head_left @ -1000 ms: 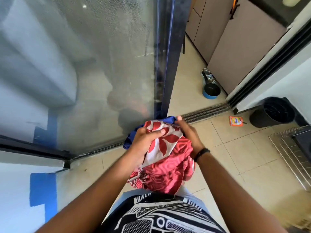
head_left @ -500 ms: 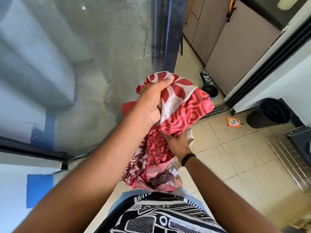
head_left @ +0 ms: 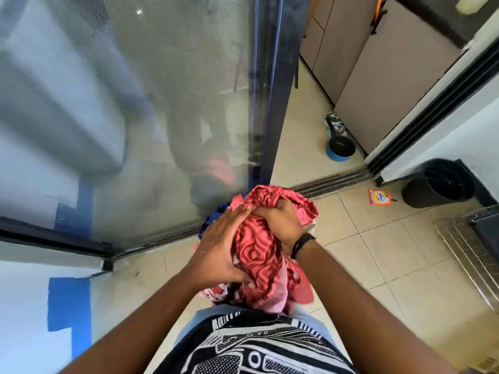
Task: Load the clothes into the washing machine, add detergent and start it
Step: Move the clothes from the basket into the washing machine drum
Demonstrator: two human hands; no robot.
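A bundle of red patterned clothes (head_left: 259, 255) hangs in front of my waist, with a bit of blue cloth (head_left: 213, 215) peeking out on its far left side. My left hand (head_left: 218, 249) presses flat against the bundle's left side. My right hand (head_left: 280, 225) grips it from the top right, fingers dug into the fabric. An orange detergent sachet (head_left: 380, 197) lies on the tiled floor to the right. A dark machine corner (head_left: 486, 233) shows at the right edge, mostly cut off.
A sliding glass door (head_left: 135, 117) with a dark frame fills the left. Beyond its open gap stand brown cabinets (head_left: 378, 76) and pots (head_left: 340, 147) on the floor. A black bucket (head_left: 437, 183) sits by the right wall, with a metal rack (head_left: 469, 255) near it.
My left hand has come down from holding the cloth up high. Both hands now gather the clothes into a tighter bundle lower in front of me.
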